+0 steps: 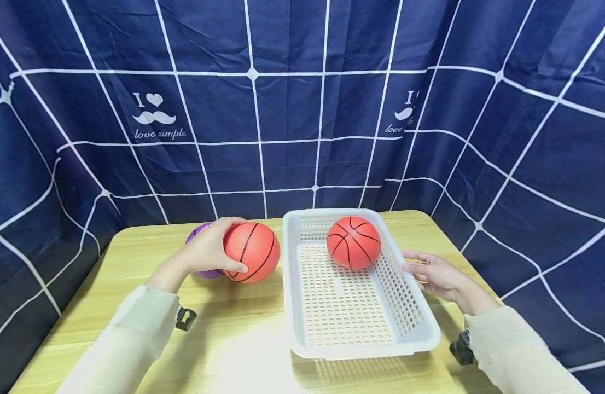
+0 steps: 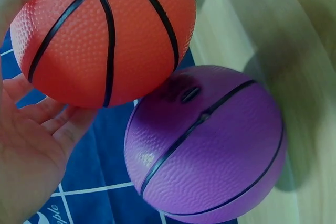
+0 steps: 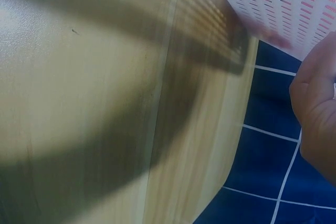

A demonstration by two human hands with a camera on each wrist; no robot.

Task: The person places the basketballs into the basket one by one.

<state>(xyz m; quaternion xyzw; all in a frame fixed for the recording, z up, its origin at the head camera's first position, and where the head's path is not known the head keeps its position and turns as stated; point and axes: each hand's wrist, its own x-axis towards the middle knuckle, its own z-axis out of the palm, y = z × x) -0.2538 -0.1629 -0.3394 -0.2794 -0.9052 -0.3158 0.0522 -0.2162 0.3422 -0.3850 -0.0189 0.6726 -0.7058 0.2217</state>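
Observation:
My left hand (image 1: pixel 211 247) grips an orange toy basketball (image 1: pixel 253 253) with black lines, thumb on the near side and fingers around the far side. Behind it, partly hidden by that hand in the head view, is a purple ball (image 2: pixel 210 145); in the left wrist view the two balls overlap at their edges. A white perforated plastic basket (image 1: pixel 295 328) stands on the table to the right. Inside it, toward the far right, lies another orange basketball (image 1: pixel 353 242). My right hand (image 1: pixel 437 276) is at the basket's right side, its extended fingertips at the rim.
The wood-grain table (image 1: pixel 233 339) has rounded far corners. Dark blue curtains (image 1: pixel 292 109) with white grid lines hang behind it and along both sides. A dark wrist device (image 1: pixel 462 348) is on the right arm.

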